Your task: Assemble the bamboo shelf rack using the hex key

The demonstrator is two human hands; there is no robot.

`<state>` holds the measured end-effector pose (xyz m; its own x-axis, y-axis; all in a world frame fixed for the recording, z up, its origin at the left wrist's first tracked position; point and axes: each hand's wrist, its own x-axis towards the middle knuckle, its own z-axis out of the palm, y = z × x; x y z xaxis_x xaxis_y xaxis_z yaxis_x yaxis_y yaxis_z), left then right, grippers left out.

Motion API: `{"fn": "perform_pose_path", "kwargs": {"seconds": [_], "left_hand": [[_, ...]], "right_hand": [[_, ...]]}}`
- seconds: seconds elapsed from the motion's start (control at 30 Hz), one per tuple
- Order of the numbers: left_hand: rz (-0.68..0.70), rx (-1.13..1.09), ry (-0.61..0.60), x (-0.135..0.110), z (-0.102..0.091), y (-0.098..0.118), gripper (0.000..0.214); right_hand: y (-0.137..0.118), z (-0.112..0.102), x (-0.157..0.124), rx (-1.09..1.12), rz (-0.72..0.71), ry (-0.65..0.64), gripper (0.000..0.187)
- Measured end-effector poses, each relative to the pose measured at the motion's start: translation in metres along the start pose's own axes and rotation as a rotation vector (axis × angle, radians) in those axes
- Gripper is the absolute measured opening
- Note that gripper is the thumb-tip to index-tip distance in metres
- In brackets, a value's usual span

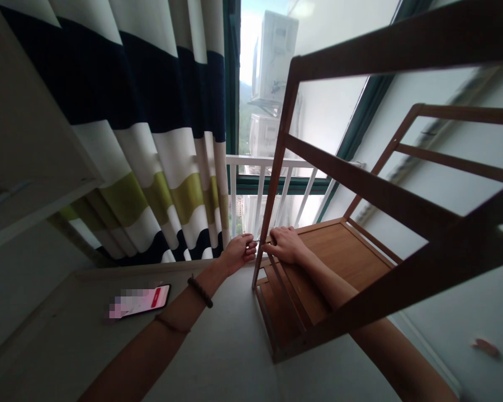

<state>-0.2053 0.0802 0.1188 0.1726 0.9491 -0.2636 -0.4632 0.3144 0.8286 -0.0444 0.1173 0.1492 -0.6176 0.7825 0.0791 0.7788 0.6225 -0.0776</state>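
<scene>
A brown wooden shelf rack (360, 184) stands on the floor by the window, with slatted rails and a flat board at the far side. My left hand (240, 252) is pinched on a thin metal tool whose tip meets the rack's left leg (263, 240). My right hand (285, 243) reaches through the frame and grips the rack's rail beside that leg, fingers curled over it. A dark bead bracelet sits on my left wrist.
A phone (145, 300) with a lit screen lies on the grey floor at left. A striped curtain (151, 139) hangs beside the window, which has a white railing (272, 184). A white cabinet (29, 145) stands at the left edge.
</scene>
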Motion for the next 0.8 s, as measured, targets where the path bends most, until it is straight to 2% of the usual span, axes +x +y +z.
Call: {"fn": "perform_pose_path", "kwargs": {"seconds": [0.07, 0.17, 0.27, 0.33, 0.43, 0.47, 0.53, 0.6, 0.67, 0.8], "left_hand": [[-0.023, 0.053, -0.072, -0.001, -0.006, -0.001, 0.022], [-0.062, 0.245, -0.198, -0.002, -0.015, 0.004, 0.033], [-0.020, 0.482, -0.242, -0.002, -0.020, 0.010, 0.037], [0.146, 0.720, -0.187, -0.001, -0.021, 0.011, 0.034], [0.507, 1.097, -0.039, 0.000, -0.022, 0.007, 0.026], [0.593, 1.177, 0.001, 0.000, -0.023, 0.004, 0.023], [0.676, 1.234, 0.065, -0.001, -0.023, -0.003, 0.019], [0.685, 1.154, 0.095, -0.001, -0.022, -0.009, 0.019], [0.597, 0.929, 0.110, -0.002, -0.018, -0.013, 0.024], [0.146, 0.251, 0.052, -0.005, -0.007, -0.010, 0.037]], "right_hand": [[0.000, 0.000, 0.000, -0.001, 0.002, -0.001, 0.043], [0.000, 0.000, 0.000, 0.001, 0.004, 0.000, 0.043], [0.000, 0.000, 0.000, 0.000, 0.000, 0.005, 0.043], [0.001, 0.000, 0.000, -0.001, -0.005, 0.010, 0.042], [0.002, 0.000, 0.001, 0.005, -0.013, 0.009, 0.039], [0.002, 0.001, 0.001, 0.010, -0.016, 0.007, 0.039], [0.002, 0.001, 0.001, 0.018, -0.018, 0.003, 0.038], [0.002, 0.001, 0.001, 0.020, -0.017, 0.007, 0.038], [0.002, 0.001, 0.001, 0.015, -0.013, 0.015, 0.039], [0.001, 0.001, 0.000, -0.002, -0.010, 0.016, 0.039]]}}
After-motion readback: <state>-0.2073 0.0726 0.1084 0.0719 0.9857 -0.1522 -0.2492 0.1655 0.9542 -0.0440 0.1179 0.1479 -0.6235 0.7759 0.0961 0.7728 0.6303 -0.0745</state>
